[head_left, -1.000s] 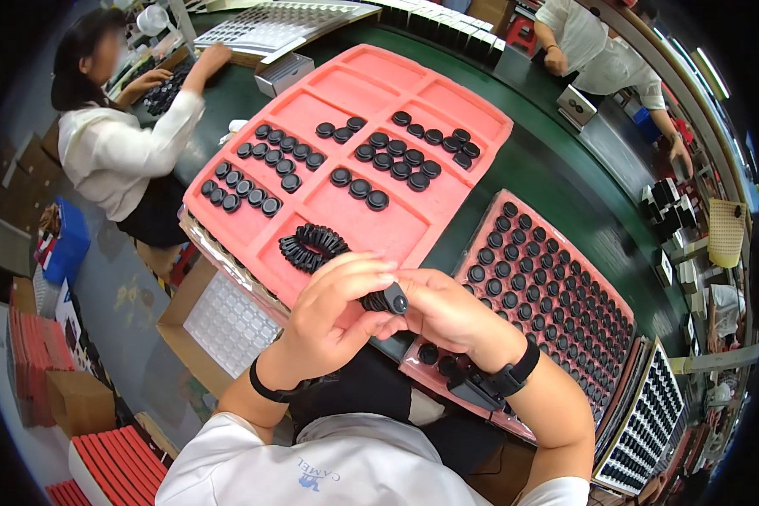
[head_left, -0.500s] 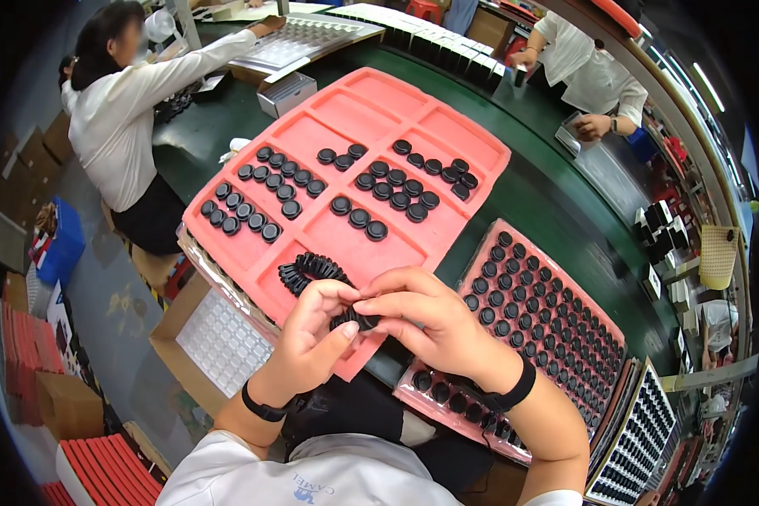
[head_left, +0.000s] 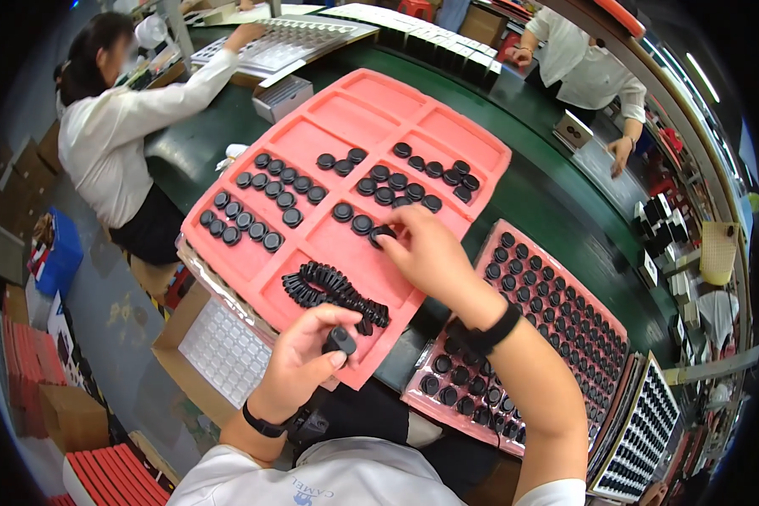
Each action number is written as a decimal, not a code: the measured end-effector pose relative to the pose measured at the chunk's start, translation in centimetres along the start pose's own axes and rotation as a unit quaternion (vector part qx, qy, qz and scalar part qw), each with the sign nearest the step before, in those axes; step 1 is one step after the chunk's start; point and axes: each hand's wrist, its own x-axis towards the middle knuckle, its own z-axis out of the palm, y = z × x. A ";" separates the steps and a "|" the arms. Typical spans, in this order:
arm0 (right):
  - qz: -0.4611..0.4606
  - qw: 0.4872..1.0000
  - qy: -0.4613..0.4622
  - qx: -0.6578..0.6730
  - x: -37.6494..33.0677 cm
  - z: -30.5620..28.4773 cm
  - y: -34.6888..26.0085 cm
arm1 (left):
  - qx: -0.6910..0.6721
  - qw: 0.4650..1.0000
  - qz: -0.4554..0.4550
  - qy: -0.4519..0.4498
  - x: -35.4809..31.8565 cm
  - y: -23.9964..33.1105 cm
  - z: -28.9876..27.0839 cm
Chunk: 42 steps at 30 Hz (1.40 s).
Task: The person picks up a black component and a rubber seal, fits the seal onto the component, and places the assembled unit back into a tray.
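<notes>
My left hand is closed on a small black rounded part, held between thumb and fingers near the front corner of the pink compartment tray. My right hand reaches over the tray, its thumb and fingertips pinching a round black cap at the end of a short row. Between the hands, a curved row of thin black pieces lies in the front compartment. More round black caps sit in groups in the other compartments.
A second pink tray full of black parts stands at the right, beside a white tray of black parts. A cardboard box with a clear plastic tray is at lower left. Co-workers sit at far left and far right across the green table.
My hands were together over a black part; now they are apart. The right hand has moved forward to the row of caps, while the left keeps a black part near the tray's front.
</notes>
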 end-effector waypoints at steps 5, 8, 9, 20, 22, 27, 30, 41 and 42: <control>-0.112 0.975 0.004 -0.195 1.2 2.0 1.6 | -0.037 0.998 0.014 -0.051 -1.0 -0.6 1.7; -0.138 0.981 0.016 -0.134 -1.0 0.0 -0.6 | -0.046 0.996 0.028 -0.077 -1.9 -0.7 2.7; -0.120 0.982 0.031 -0.144 -2.5 -1.2 -1.4 | -0.051 0.994 0.019 -0.099 -1.8 -1.0 3.0; -0.062 0.990 0.109 0.066 -24.9 -9.1 -2.1 | -0.041 0.970 -0.089 -0.221 -1.2 -8.2 7.6; -0.049 0.986 0.145 0.059 -27.8 -8.8 -1.8 | -0.035 0.962 -0.118 -0.244 -1.6 -8.8 9.1; -0.031 0.980 0.197 0.024 -32.8 -7.7 -1.0 | 0.016 0.933 -0.202 -0.299 -2.3 -10.8 13.0; -0.035 0.974 0.221 -0.015 -34.3 -7.7 -0.6 | 0.040 0.916 -0.230 -0.325 -2.8 -11.7 14.1; -0.075 0.963 0.249 -0.070 -36.5 -8.0 1.1 | 0.010 0.887 -0.288 -0.361 -3.2 -12.5 15.6; -0.078 0.964 0.247 -0.066 -36.6 -7.8 1.2 | 0.004 0.889 -0.290 -0.354 -3.4 -12.7 15.5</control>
